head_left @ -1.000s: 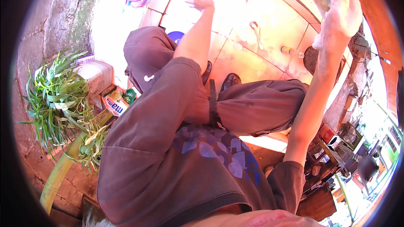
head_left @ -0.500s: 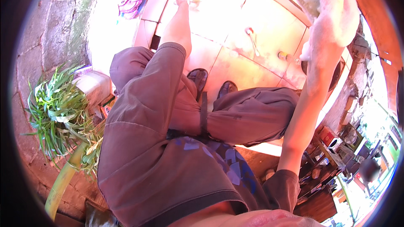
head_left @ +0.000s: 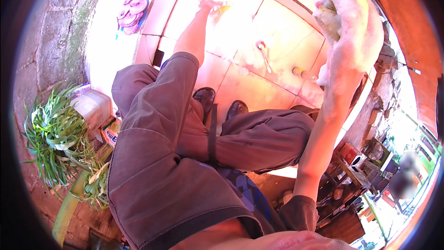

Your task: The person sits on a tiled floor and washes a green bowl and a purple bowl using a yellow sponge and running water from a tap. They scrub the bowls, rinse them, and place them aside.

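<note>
My left hand [head_left: 209, 3] is low over the pale tiled surface [head_left: 259, 83], its fingers partly washed out by glare. A small yellow thing [head_left: 227, 1] is at its fingertips and appears held; its kind is unclear. My right hand [head_left: 349, 23] is raised at the upper right, thickly coated in white foam down past the wrist. Its fingers curl around a greenish-grey, foam-covered lump [head_left: 329, 24] that I cannot make out. Between the hands, a slim white-handled tool [head_left: 264, 56] with a reddish end lies on the tiles.
A small yellowish cylinder [head_left: 299, 71] lies near my right forearm. Purplish slabs [head_left: 132, 13] are piled at the upper left. Long green leaves [head_left: 58, 127] stand beside a whitish container [head_left: 93, 107]. At lower right are cluttered shelves with a red box [head_left: 350, 153].
The view has shifted slightly, moving the tiles left and down in it. My left hand has moved right across the tiles together with the yellow thing. My right hand stays raised and foamy.
</note>
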`<state>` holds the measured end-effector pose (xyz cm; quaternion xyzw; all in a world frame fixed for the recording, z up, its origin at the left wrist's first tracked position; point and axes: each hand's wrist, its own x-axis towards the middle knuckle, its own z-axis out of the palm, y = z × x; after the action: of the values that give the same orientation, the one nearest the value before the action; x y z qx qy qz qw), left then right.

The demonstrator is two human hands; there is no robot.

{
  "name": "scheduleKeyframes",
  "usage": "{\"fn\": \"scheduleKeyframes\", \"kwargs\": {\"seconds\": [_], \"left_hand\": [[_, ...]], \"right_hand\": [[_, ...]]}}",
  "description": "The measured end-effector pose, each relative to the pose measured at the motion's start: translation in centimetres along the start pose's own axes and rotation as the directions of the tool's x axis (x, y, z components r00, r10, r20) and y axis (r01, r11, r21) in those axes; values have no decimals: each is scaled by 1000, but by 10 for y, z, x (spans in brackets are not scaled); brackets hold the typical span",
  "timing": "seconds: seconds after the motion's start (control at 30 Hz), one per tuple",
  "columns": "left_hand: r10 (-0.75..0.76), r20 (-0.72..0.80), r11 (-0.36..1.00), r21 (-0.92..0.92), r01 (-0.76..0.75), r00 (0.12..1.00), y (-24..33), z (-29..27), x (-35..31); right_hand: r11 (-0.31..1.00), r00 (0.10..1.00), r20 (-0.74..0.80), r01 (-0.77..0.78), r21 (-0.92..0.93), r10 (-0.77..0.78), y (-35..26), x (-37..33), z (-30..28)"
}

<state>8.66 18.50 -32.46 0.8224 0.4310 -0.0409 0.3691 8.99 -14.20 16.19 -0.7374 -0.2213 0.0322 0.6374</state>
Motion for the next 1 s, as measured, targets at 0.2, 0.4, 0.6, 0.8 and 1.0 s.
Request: {"fn": "scheduleKeyframes", "kwargs": {"seconds": [0.2,0.4,0.6,0.8,1.0], "left_hand": [[-20,52,965,262,6,998,36,-4,-48],[274,122,869,394,-300,954,56,19,-110],[174,100,985,-29,-172,980,52,47,-135],[316,316,943,0,-333,894,29,64,-169],[344,480,847,212,-487,807,-7,90,-196]], "right_hand": [[997,998,1,66,-31,-66,-1,2,7],[946,964,22,266,-185,-266,2,5,6],[967,972,39,227,120,-233,5,3,-14],[950,963,143,186,252,-227,-5,2,-25],[937,947,234,138,321,-219,-2,-9,-41]]}}
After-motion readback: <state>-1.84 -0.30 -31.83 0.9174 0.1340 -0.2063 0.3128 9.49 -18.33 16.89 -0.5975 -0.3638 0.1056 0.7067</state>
